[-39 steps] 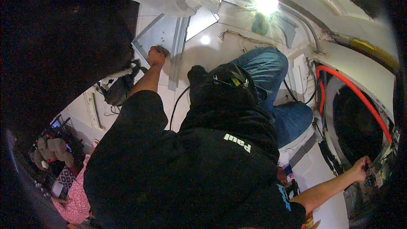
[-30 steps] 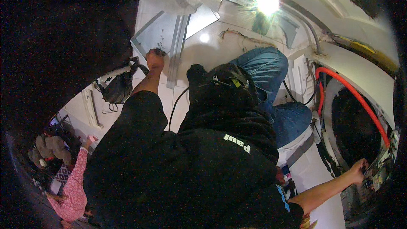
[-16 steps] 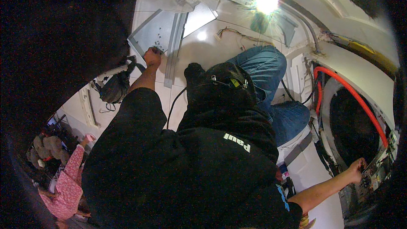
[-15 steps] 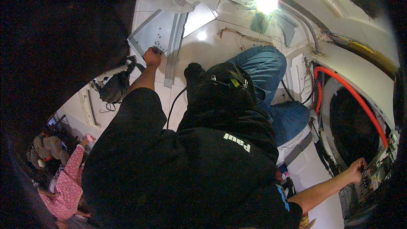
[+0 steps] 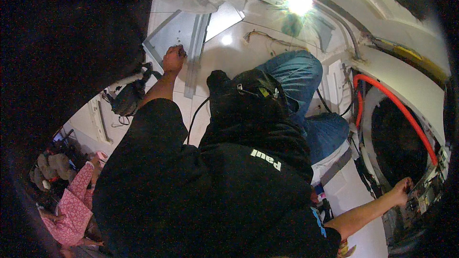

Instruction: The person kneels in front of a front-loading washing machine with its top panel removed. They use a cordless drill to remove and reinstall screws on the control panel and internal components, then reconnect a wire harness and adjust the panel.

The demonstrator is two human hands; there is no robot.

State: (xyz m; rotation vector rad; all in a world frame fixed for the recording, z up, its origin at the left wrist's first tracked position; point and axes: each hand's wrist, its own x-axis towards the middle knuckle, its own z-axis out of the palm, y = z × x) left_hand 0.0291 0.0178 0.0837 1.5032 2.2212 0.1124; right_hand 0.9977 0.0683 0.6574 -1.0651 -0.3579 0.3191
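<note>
My left hand [image 5: 174,60] rests over a grey metal panel [image 5: 165,38] on the floor, its fingers curled together. A few small dark screw-like pieces [image 5: 179,38] lie just beyond the fingertips; more dark bits show at the fingertips, too small to name. At the far right, my right hand [image 5: 401,192] is closed at the lower edge of an opened white appliance [image 5: 425,86] with a round dark opening. Its fingers are beside exposed parts [image 5: 423,198], and what they hold is too small to make out.
An orange-red hose [image 5: 392,98] arches over the appliance's opening. Loose wires [image 5: 270,38] lie on the pale floor near a bright lamp [image 5: 300,3]. A black bag-like bundle [image 5: 128,99] sits by my left forearm. Another person in a pink patterned garment [image 5: 71,212] is at the lower left.
My left hand has shifted slightly onto the cluster of small pieces, and fewer of them show now. My right hand stays at the appliance's edge.
</note>
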